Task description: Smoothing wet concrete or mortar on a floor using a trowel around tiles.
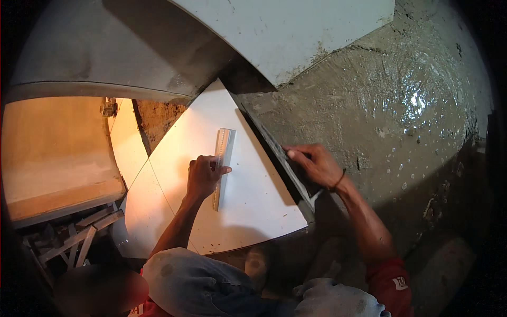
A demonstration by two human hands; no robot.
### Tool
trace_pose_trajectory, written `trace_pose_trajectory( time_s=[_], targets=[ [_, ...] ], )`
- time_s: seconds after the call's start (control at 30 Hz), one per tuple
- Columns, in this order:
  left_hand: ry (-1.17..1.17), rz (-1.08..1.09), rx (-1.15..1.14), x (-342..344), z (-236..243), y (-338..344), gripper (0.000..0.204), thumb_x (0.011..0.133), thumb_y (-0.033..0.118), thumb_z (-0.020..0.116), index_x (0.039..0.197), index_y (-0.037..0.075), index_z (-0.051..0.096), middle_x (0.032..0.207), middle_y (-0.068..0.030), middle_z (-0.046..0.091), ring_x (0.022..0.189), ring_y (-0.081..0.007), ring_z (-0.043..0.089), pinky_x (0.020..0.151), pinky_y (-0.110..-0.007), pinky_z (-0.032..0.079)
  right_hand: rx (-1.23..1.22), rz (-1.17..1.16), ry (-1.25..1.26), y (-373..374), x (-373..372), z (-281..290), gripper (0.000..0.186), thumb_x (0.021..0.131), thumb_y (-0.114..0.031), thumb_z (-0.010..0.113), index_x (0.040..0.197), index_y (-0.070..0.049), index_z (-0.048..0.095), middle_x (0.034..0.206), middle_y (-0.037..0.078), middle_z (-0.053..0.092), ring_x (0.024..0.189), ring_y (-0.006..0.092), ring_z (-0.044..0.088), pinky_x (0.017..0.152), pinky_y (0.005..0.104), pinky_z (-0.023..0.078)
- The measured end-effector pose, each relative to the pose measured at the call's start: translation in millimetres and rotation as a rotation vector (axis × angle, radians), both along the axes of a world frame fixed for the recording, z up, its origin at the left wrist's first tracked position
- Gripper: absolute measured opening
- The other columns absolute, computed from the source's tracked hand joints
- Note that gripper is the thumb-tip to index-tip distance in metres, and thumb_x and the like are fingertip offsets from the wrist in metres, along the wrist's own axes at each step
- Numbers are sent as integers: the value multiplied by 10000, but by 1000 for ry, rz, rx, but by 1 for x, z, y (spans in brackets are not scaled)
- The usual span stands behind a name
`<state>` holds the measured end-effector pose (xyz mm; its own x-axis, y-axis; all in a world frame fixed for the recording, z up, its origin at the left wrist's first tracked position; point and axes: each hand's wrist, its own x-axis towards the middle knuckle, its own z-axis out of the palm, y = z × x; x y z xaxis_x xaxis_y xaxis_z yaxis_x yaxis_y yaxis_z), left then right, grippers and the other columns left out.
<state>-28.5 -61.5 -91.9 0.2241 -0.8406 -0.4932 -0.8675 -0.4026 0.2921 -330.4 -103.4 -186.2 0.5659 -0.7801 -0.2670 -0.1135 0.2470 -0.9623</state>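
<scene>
On a large white tile [248, 211] in front of me, my left hand [204, 177] is closed on a flat metal ruler [225, 145], which stands lengthwise away from me. Along the tile's right edge is a long narrow strip [268, 140], dark and grey, tilted and roughly parallel to that edge. My right hand [315, 167] grips this strip with fingers curled and thumb on top. Whether the strip is a separate piece or joined to something beneath is hard to tell.
Wet grey mortar [401, 121] covers the right side. A white slab [290, 31] and grey surface [105, 47] lie beyond. At left are a warm-lit raised surface [58, 148], a patch of rubble [158, 116] and offcuts [76, 243]. My knees [195, 274] are at the near edge.
</scene>
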Motion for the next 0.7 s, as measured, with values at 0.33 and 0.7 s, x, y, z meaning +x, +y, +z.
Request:
trace_pose_trajectory(
  time_s=[0.33,0.7],
  targets=[
    [-89,-101,-204,6,-12,9,316,737,205,852,728,-53,669,595,-136,632,525,-238,627,565,-358,497,72,108,74,60,-24,6,403,1008,-328,562,1253,-20,647,1119,206,708,983,172,670,867,325,511],
    [91,94,-80,-1,-5,5,315,736,166,854,859,-79,699,678,-157,701,511,-217,654,521,-339,522,302,-34,97,61,-64,18,360,1003,-261,585,1241,0,654,1139,173,714,1051,160,645,923,302,492]
  ],
)
